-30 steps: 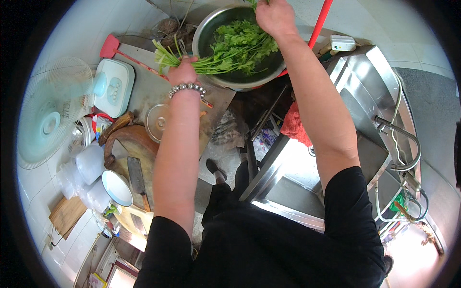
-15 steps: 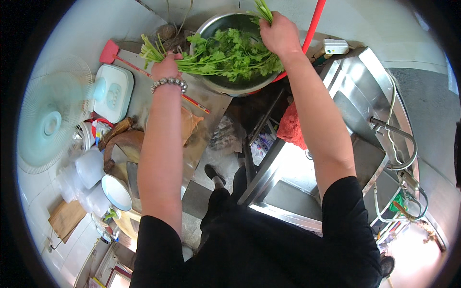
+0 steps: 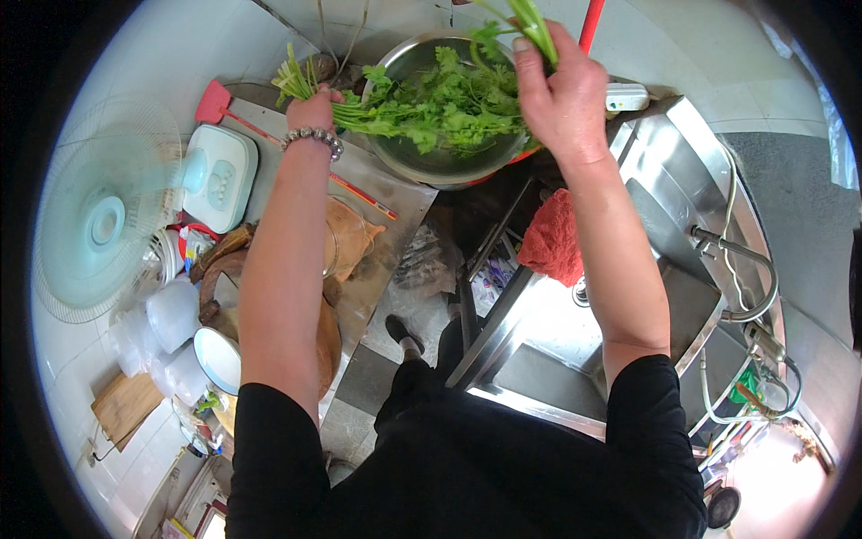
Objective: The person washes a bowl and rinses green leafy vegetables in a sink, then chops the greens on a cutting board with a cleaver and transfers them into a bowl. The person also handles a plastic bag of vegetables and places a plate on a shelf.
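A wide steel basin [image 3: 382, 154] stands at the far middle. Across it lie leafy greens [image 3: 449, 99] that look like coriander or leaf celery, with pale green stalks. My left hand [image 3: 312, 108], with a beaded bracelet on the wrist, is closed round a bunch of these stalks; their cut ends stick out past its far side, and the leaves reach over the basin. At the basin's right rim my right hand [image 3: 566, 94] is raised, closed round a few thicker stalks [image 3: 532, 27]. Some of its fingers are hidden behind the palm.
A steel sink [image 3: 539, 368] with a curved tap [image 3: 768, 269] lies to the right, a red cloth [image 3: 550, 238] on its edge. At left are a white kitchen scale [image 3: 220, 180], a red fly swatter [image 3: 213, 101], a cleaver-topped round chopping block [image 3: 328, 350] and a white bowl [image 3: 218, 359].
My right hand has moved right and a little nearer, turning so its thumb side shows, with the stalks still held. My left hand keeps its grip, nearly in place; the view has shifted slightly.
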Demonstrator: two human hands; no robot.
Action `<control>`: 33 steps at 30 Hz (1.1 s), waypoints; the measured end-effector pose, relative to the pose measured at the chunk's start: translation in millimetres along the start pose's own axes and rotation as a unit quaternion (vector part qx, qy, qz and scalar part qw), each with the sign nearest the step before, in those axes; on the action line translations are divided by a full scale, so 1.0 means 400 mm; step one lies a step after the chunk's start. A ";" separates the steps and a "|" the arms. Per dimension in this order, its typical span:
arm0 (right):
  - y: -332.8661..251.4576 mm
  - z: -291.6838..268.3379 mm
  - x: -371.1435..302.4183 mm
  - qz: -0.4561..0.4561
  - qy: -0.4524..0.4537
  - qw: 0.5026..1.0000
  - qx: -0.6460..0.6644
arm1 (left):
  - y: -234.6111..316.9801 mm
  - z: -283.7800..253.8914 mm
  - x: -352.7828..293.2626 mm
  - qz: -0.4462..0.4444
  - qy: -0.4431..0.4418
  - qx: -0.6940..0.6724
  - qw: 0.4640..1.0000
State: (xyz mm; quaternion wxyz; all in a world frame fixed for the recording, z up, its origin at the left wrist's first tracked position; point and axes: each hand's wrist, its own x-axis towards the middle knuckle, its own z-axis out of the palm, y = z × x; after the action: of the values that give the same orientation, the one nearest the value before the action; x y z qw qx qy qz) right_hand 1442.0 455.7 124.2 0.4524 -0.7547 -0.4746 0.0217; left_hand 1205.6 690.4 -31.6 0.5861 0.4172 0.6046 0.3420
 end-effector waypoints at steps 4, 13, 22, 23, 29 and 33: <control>0.002 -0.035 0.030 -0.077 0.075 0.993 0.045 | 0.031 -0.003 0.010 -0.006 0.026 0.013 1.000; -0.014 -0.085 0.102 -0.101 0.226 0.950 0.191 | 0.025 -0.075 0.081 -0.030 0.056 -0.083 0.995; -0.028 -0.148 0.097 -0.020 0.237 0.952 0.194 | 0.022 -0.077 0.061 -0.096 0.065 -0.105 0.988; -0.013 -0.126 0.101 -0.049 0.219 0.944 0.242 | 0.028 -0.063 0.053 -0.100 0.060 -0.146 0.982; -0.044 -0.132 0.079 -0.026 0.178 0.967 0.183 | 0.007 -0.154 0.107 -0.082 0.072 -0.133 0.985; -0.031 -0.234 0.067 -0.079 0.184 0.961 0.190 | -0.007 -0.165 0.104 -0.073 0.082 -0.145 0.983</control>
State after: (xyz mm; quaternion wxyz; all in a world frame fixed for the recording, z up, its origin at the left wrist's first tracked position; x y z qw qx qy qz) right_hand 1491.3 415.0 198.9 0.6676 -0.6057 -0.4283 -0.0635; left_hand 1141.1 731.7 -46.5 0.6119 0.2530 0.6234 0.4158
